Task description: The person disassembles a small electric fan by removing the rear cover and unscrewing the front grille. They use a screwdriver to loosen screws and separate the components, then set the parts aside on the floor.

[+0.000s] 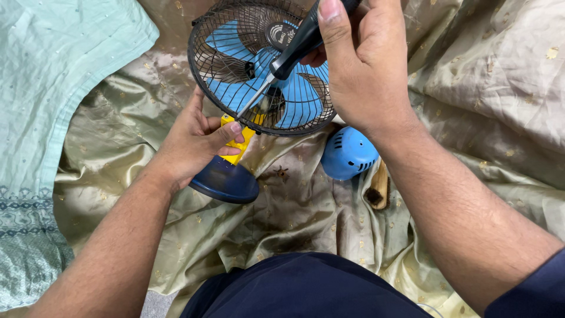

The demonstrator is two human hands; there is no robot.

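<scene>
Screwdriver [294, 50] tip hidden behind fan grille [203, 70]

Small table fan [265, 65]: black wire guard, light blue blades, yellow neck, dark blue base. Loose rounded plastic motor cover [348, 153]: light blue. Screwdriver [294, 47]: black handle. Satin ground cloth [471, 88]: beige-gold, small gold motifs. Folded cotton cloth [53, 76]: pale mint green.

Head camera, looking down (close), single view

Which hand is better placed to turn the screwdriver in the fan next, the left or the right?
Probably the right hand: it grips the screwdriver, whose tip reaches through the fan's grille. The left hand holds the yellow stand.
</scene>
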